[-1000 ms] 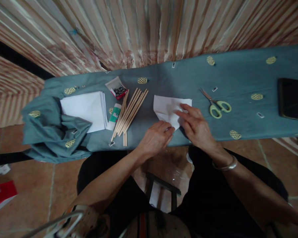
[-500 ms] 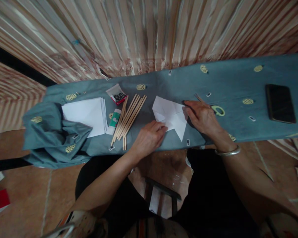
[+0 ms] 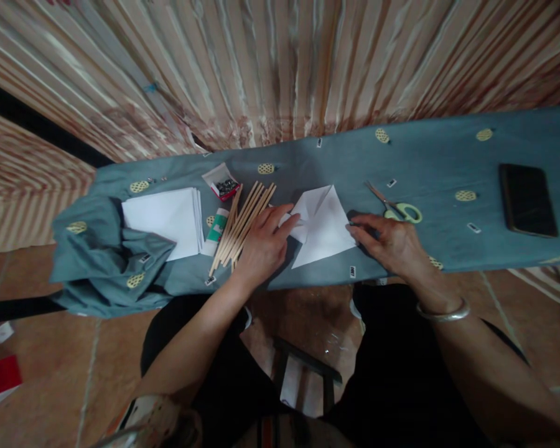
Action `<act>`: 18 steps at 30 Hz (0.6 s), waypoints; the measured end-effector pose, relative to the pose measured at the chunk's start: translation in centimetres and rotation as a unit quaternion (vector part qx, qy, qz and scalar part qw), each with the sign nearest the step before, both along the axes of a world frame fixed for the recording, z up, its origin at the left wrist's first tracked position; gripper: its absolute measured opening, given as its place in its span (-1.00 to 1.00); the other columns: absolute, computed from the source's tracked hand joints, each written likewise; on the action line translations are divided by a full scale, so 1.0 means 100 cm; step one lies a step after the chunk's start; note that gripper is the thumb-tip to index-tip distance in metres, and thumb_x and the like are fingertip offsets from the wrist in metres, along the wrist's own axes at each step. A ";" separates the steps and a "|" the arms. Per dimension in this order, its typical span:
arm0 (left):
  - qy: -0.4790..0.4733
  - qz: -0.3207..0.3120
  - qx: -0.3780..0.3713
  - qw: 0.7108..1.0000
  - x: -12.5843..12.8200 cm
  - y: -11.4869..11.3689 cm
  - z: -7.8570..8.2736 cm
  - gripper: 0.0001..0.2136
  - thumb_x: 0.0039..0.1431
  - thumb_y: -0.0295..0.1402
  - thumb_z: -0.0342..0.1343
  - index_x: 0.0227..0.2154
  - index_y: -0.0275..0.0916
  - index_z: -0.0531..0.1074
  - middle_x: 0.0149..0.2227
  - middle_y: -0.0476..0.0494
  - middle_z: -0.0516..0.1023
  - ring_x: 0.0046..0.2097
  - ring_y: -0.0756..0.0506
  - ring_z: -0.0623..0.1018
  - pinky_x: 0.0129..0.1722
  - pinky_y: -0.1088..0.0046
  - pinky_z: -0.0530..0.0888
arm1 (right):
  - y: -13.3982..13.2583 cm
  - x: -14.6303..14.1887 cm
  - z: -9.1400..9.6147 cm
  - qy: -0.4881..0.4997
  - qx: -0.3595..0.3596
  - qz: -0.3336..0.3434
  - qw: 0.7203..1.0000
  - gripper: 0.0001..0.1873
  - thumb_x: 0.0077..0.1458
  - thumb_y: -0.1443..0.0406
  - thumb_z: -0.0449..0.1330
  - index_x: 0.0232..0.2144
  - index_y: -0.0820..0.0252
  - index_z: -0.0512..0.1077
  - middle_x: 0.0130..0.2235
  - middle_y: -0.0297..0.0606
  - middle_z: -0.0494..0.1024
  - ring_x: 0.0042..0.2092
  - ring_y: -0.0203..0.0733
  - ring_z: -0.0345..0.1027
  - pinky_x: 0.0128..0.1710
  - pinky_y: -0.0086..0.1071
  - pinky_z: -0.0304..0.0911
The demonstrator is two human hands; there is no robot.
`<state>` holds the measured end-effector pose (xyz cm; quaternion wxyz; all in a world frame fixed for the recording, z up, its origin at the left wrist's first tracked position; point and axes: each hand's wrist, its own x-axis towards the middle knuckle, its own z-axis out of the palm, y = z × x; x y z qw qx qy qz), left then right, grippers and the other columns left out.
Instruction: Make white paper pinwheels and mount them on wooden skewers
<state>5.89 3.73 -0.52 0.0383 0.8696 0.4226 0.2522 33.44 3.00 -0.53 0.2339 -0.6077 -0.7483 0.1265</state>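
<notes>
Striped curtain [image 3: 280,68] behind cloth-covered bench [image 3: 448,239]. One white paper [image 3: 326,233], creased, angular, folded flaps, mid-bench between hands. Left hand [image 3: 264,246] pinches left flap; right hand [image 3: 396,246] touches right edge, grip unclear. One scissors [image 3: 391,205], one phone [image 3: 527,199], one glue stick [image 3: 217,228], one tack box [image 3: 223,183], one paper stack [image 3: 163,221]; sticks [image 3: 245,227] overlap, uncountable.
</notes>
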 end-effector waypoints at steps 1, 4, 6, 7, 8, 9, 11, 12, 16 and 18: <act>0.003 -0.016 0.002 1.000 0.004 -0.004 0.001 -0.62 0.20 -0.60 -0.01 0.07 -0.27 0.38 0.13 -0.26 0.43 0.12 -0.21 0.40 0.10 0.12 0.43 | 0.000 0.000 0.000 -0.006 0.001 0.000 1.000 -0.68 0.19 0.07 0.15 -0.18 0.09 0.58 -0.32 -0.23 0.68 -0.31 -0.02 0.58 -0.24 -0.17 0.44; 0.035 -0.096 -0.022 0.995 0.018 -0.017 -0.002 -0.80 0.31 -0.35 0.04 -0.11 -0.32 0.45 -0.11 -0.26 0.54 -0.05 -0.19 0.47 -0.08 0.22 0.49 | 0.000 -0.001 -0.002 -0.020 0.009 0.001 1.000 -0.67 0.20 0.07 0.14 -0.18 0.10 0.58 -0.33 -0.22 0.68 -0.31 -0.01 0.58 -0.22 -0.16 0.44; 0.060 -0.116 -0.042 0.991 0.025 -0.023 -0.005 -0.79 0.31 -0.27 0.06 -0.19 -0.33 0.47 -0.18 -0.24 0.54 -0.12 -0.18 0.48 -0.14 0.25 0.49 | 0.000 -0.001 -0.004 -0.027 0.016 0.007 0.999 -0.65 0.22 0.05 0.11 -0.18 0.11 0.58 -0.29 -0.19 0.68 -0.27 0.00 0.59 -0.20 -0.15 0.45; 0.069 -0.115 -0.050 0.990 0.027 -0.024 -0.006 -0.79 0.31 -0.27 0.06 -0.21 -0.33 0.47 -0.20 -0.24 0.54 -0.13 -0.17 0.49 -0.15 0.27 0.49 | 0.000 -0.001 -0.004 -0.029 0.020 0.011 0.999 -0.64 0.23 0.05 0.10 -0.18 0.11 0.58 -0.27 -0.18 0.69 -0.25 0.01 0.59 -0.18 -0.15 0.44; 0.076 -0.111 -0.056 0.989 0.028 -0.025 -0.007 -0.80 0.31 -0.29 0.06 -0.22 -0.33 0.47 -0.20 -0.23 0.53 -0.14 -0.17 0.49 -0.16 0.28 0.48 | 0.000 -0.002 -0.005 -0.030 0.024 0.014 0.999 -0.64 0.23 0.05 0.09 -0.18 0.11 0.57 -0.25 -0.16 0.68 -0.23 0.02 0.58 -0.16 -0.13 0.44; 0.080 -0.105 -0.059 0.990 0.029 -0.026 -0.008 -0.82 0.31 -0.32 0.05 -0.22 -0.33 0.47 -0.20 -0.23 0.53 -0.14 -0.16 0.49 -0.16 0.29 0.48 | -0.001 -0.002 -0.005 -0.032 0.028 0.016 0.999 -0.64 0.24 0.06 0.09 -0.18 0.11 0.57 -0.23 -0.16 0.68 -0.22 0.03 0.58 -0.14 -0.12 0.44; 0.082 -0.100 -0.058 0.990 0.029 -0.025 -0.008 -0.84 0.32 -0.37 0.02 -0.23 -0.33 0.47 -0.22 -0.22 0.53 -0.16 -0.15 0.50 -0.18 0.31 0.48 | -0.001 -0.003 -0.004 -0.032 0.037 0.015 0.999 -0.66 0.23 0.07 0.11 -0.17 0.11 0.57 -0.22 -0.15 0.68 -0.20 0.06 0.58 -0.10 -0.06 0.43; 0.082 -0.101 -0.055 0.990 0.029 -0.025 -0.008 -0.83 0.33 -0.38 0.01 -0.24 -0.32 0.48 -0.24 -0.21 0.53 -0.17 -0.14 0.50 -0.20 0.32 0.49 | -0.001 -0.003 -0.003 -0.030 0.044 0.014 0.999 -0.67 0.23 0.09 0.11 -0.16 0.11 0.57 -0.21 -0.15 0.68 -0.18 0.08 0.57 -0.08 -0.03 0.42; 0.068 -0.101 -0.029 0.992 0.026 -0.025 -0.007 -0.79 0.35 -0.41 -0.04 -0.29 -0.32 0.48 -0.29 -0.19 0.53 -0.23 -0.12 0.52 -0.24 0.35 0.49 | 0.000 -0.002 0.001 0.024 0.044 0.041 0.998 -0.67 0.23 0.28 0.03 -0.07 0.08 0.54 -0.09 -0.18 0.65 -0.06 0.04 0.54 0.02 0.00 0.39; 0.055 -0.093 -0.019 0.994 0.024 -0.026 -0.007 -0.79 0.35 -0.42 -0.05 -0.29 -0.33 0.48 -0.27 -0.19 0.54 -0.24 -0.10 0.53 -0.25 0.37 0.50 | 0.000 -0.001 0.002 0.079 0.011 0.075 0.994 -0.59 0.18 0.37 0.00 -0.03 0.04 0.53 -0.02 -0.25 0.62 0.02 -0.02 0.50 0.09 -0.04 0.38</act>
